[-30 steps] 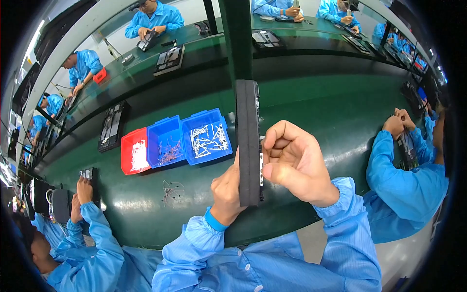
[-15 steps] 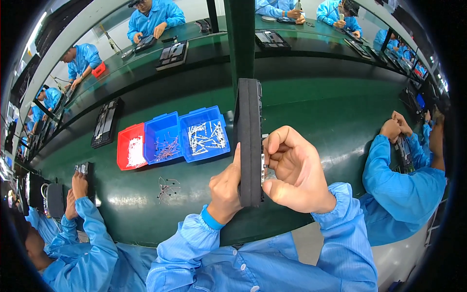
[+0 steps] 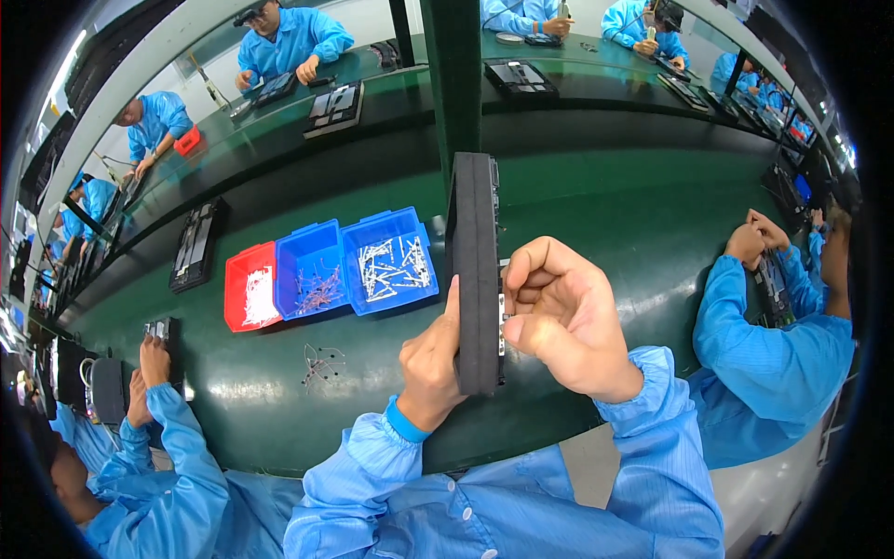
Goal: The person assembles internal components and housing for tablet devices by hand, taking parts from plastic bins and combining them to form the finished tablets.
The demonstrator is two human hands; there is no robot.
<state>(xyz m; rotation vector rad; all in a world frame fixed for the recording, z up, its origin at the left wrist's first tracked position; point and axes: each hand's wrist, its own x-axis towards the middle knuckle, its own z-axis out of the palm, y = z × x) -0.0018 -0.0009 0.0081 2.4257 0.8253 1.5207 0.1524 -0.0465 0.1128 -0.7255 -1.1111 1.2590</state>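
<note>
My left hand grips a black rectangular electronic device by its lower left side and holds it up on edge above the bench. Its narrow padded side faces me, so its broad faces are barely visible. Along the device's right face shows a short whitish strip with dark dots. My right hand is at that face, fingers curled and thumb bent in beside the strip. What the fingertips pinch, if anything, is hidden.
Left of the device stand a red bin of white pieces, a blue bin of thin wires and another blue bin of white strips. Loose wires lie on the green bench. A green post rises behind; co-workers sit on both sides.
My right thumb has moved up along the device's right face, closer to my curled fingers. My left hand still holds the device in nearly the same place.
</note>
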